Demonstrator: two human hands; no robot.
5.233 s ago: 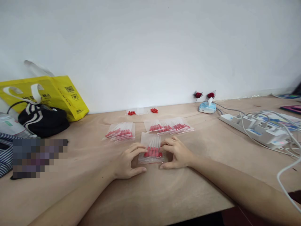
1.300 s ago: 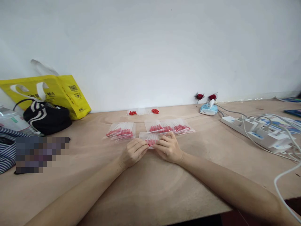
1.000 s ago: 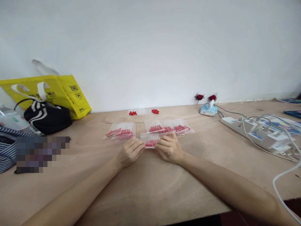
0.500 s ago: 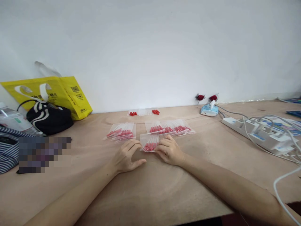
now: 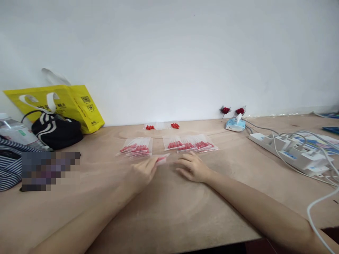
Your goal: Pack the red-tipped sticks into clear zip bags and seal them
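My left hand pinches a small clear bag with red pieces, tilted and somewhat blurred, just above the table. To its right, my right hand rests near the table with its fingers apart and nothing between them. Behind my left hand lies a fanned pile of clear bags with red sticks. A wider overlapping row of similar bags lies behind my right hand. Farther back, by the wall, are two small groups of red pieces on clear plastic.
At the left are a yellow bag, a black pouch, a bottle and striped cloth. To the right are a blue tissue pack, two dark red flowers and a white power strip with cables.
The bag of red pieces has left the table in my left hand, which has closed on it. My right hand has let go of it and its fingers have spread.
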